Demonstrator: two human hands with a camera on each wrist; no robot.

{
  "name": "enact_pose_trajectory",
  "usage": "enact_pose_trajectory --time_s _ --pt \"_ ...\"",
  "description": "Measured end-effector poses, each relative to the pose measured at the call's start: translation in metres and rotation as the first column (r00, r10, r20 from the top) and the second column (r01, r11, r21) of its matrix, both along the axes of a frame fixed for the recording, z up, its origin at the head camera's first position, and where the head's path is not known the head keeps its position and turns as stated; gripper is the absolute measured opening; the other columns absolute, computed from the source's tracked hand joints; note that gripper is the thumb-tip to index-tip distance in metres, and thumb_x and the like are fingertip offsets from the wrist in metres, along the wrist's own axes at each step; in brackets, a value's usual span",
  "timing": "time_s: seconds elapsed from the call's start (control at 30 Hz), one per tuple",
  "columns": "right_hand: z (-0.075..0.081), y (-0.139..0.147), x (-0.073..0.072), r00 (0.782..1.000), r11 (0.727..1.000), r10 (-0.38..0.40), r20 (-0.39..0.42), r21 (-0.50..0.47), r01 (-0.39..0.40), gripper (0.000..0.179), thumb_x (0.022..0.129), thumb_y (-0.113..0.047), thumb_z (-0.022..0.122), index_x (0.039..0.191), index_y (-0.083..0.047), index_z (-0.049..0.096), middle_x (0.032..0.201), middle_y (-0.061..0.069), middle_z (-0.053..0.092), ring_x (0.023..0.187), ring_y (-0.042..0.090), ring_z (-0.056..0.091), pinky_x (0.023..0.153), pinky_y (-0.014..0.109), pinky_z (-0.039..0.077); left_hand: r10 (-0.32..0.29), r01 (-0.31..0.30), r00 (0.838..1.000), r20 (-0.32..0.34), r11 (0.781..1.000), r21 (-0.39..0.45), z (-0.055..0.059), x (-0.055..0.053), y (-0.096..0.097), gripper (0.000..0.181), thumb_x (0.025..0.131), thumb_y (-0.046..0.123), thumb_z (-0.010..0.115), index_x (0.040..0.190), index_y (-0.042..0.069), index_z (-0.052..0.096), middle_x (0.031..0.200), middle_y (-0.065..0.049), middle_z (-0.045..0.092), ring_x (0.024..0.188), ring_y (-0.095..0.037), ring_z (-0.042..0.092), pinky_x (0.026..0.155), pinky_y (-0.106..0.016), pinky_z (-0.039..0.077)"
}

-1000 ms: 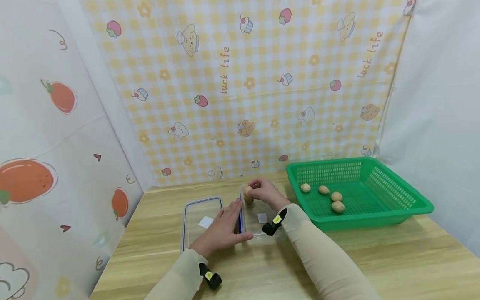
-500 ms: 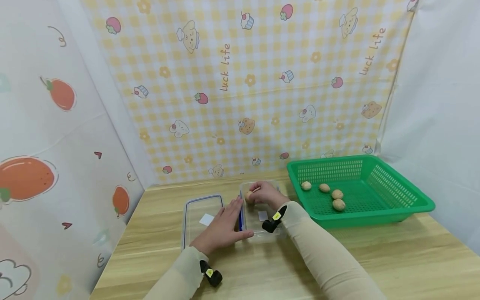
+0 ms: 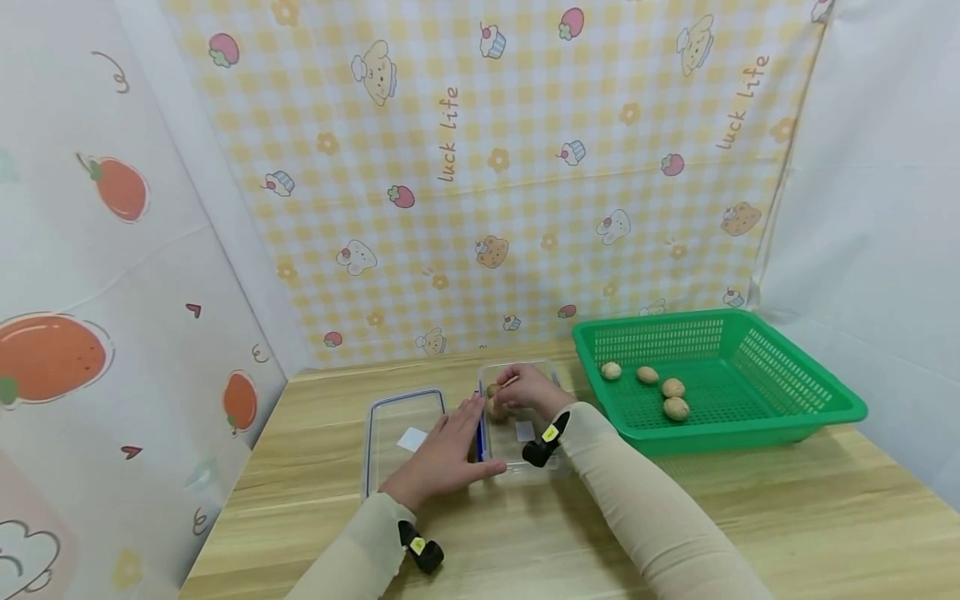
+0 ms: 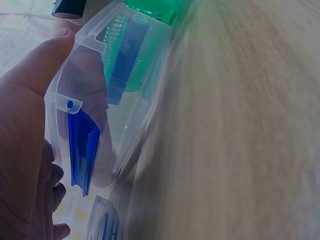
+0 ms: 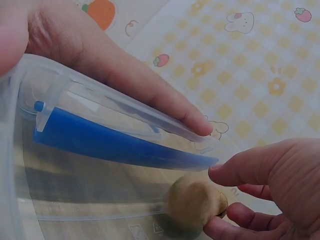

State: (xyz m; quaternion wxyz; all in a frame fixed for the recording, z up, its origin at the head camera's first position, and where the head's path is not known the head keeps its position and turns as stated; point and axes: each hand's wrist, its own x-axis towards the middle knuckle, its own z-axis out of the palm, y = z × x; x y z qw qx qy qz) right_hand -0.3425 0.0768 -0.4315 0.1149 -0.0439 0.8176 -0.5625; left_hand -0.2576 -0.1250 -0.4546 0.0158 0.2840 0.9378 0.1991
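Yellow-checked cloth (image 3: 525,208) hangs behind a wood-grain table (image 3: 510,542), with pale sheeting (image 3: 885,208) to the right. At the fingertips of the right hand (image 3: 528,390), which reaches into a clear box (image 3: 506,448), lie two walnuts (image 3: 495,409) towards the far left corner; thumb and fingers bend about one side of a nut that blurs in the right wrist view, so I cannot tell whether it is pinched or free. Should those fingers part unevenly, it could roll over the smooth floor or knock its neighbour. Against the box's left wall the left hand (image 3: 442,462) lies with fingers extended and thumb spread towards the near end, clasping nothing; a blue latch (image 5: 120,142) hangs on that wall. Its bracing looks light, and if it eased off, a bump from inside might slide the thin-walled box. Over the right rim, the black wrist camera (image 3: 543,448) could snag as the right arm lifts. Just left of the box the lid (image 3: 386,425) lies flat, partly behind the left hand, and a careless shift might shove it. Farther right, a green basket (image 3: 750,442) holds four walnuts (image 3: 676,408); the right sleeve (image 3: 645,508) passes near enough that an elbow swing could nudge it.
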Motion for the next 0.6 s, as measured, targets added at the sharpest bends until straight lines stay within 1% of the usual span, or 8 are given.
enact_pose_trajectory --time_s 0.17,0.33,0.37,0.47,0.6 --pt "0.006 -0.001 0.005 1.000 1.000 0.002 0.000 0.019 -0.003 0.033 0.087 -0.002 0.074 0.115 0.007 0.059 0.093 0.010 0.065 0.083 0.024 0.066 0.084 0.042 0.058 -0.005 0.005 1.000 0.000 1.000 -0.004 0.002 0.001 0.000 0.108 0.090 0.073 0.055 0.164 0.012 0.004 0.170 -0.003 0.006 0.156 -0.021 0.006 0.123 -0.054 0.011" --pt "0.015 0.002 0.006 0.998 0.997 -0.062 -0.027 0.046 0.063 0.030 0.091 -0.010 0.072 0.116 0.001 0.060 0.103 0.013 0.063 0.096 0.033 0.065 0.087 0.044 0.056 -0.008 0.008 1.000 -0.003 1.000 0.007 0.000 0.000 0.000 0.107 0.091 0.071 0.056 0.164 0.012 0.005 0.170 -0.005 0.008 0.156 -0.023 0.007 0.123 -0.056 0.012" --pt "0.018 0.002 0.005 0.996 0.996 -0.077 -0.040 0.045 0.079 0.030 0.091 -0.011 0.071 0.115 0.000 0.059 0.104 0.014 0.063 0.097 0.034 0.064 0.085 0.042 0.057 -0.007 0.007 1.000 -0.005 1.000 0.005 0.000 0.000 0.000 0.107 0.091 0.071 0.056 0.164 0.012 0.006 0.170 -0.005 0.008 0.156 -0.023 0.007 0.122 -0.056 0.013" --pt "0.031 0.007 0.003 0.994 0.995 -0.100 -0.052 0.009 0.100 0.032 0.092 -0.013 0.071 0.118 0.000 0.058 0.113 0.018 0.063 0.105 0.037 0.062 0.088 0.043 0.057 -0.005 0.005 1.000 -0.009 1.000 -0.002 -0.002 -0.001 0.000 0.107 0.090 0.073 0.054 0.164 0.011 0.006 0.170 -0.005 0.008 0.156 -0.023 0.007 0.122 -0.056 0.013" --pt "0.052 0.020 -0.004 0.992 0.993 -0.112 -0.057 -0.050 0.110 0.036 0.096 -0.013 0.068 0.124 0.002 0.053 0.126 0.023 0.058 0.113 0.040 0.058 0.095 0.047 0.053 0.002 -0.002 1.000 -0.002 1.000 -0.009 -0.002 0.000 0.001 0.109 0.090 0.075 0.053 0.164 0.011 0.006 0.170 -0.005 0.007 0.156 -0.022 0.007 0.123 -0.054 0.012"
